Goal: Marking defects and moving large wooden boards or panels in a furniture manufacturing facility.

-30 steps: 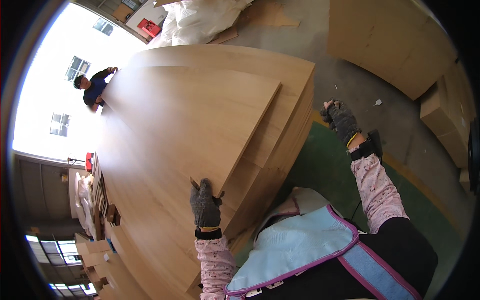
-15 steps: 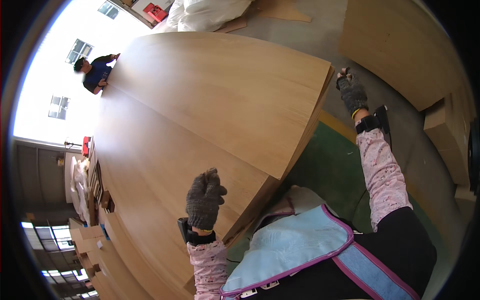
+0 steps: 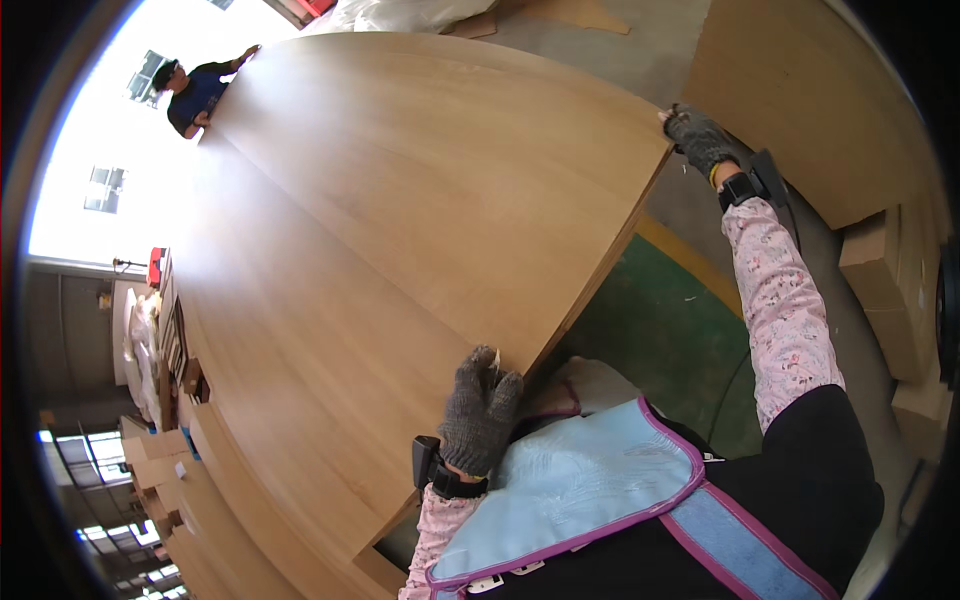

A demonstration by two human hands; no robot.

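A broad, light-brown wood-grain panel [image 3: 440,190] covers most of the view, on top of a stack. My left hand [image 3: 480,415], in a grey knit glove, is at the panel's near edge, its bent fingers closed at the edge. At the far right corner, my right hand [image 3: 697,138], in a grey glove with bare fingertips, has its fingers curled onto the panel. The undersides of both grips are hidden. A long seam or step line runs lengthwise across the panel surface.
A co-worker [image 3: 195,95] stands at the stack's far left end, hands at its edge. Another large board [image 3: 800,100] and cartons [image 3: 890,260] stand at right. Green floor [image 3: 650,320] with a yellow stripe shows below the panel edge. More stacked boards [image 3: 250,480] lie at lower left.
My left hand has moved right and down from above the panel to its near edge. My right hand has moved from beside the far right corner onto it. The view has shifted slightly.
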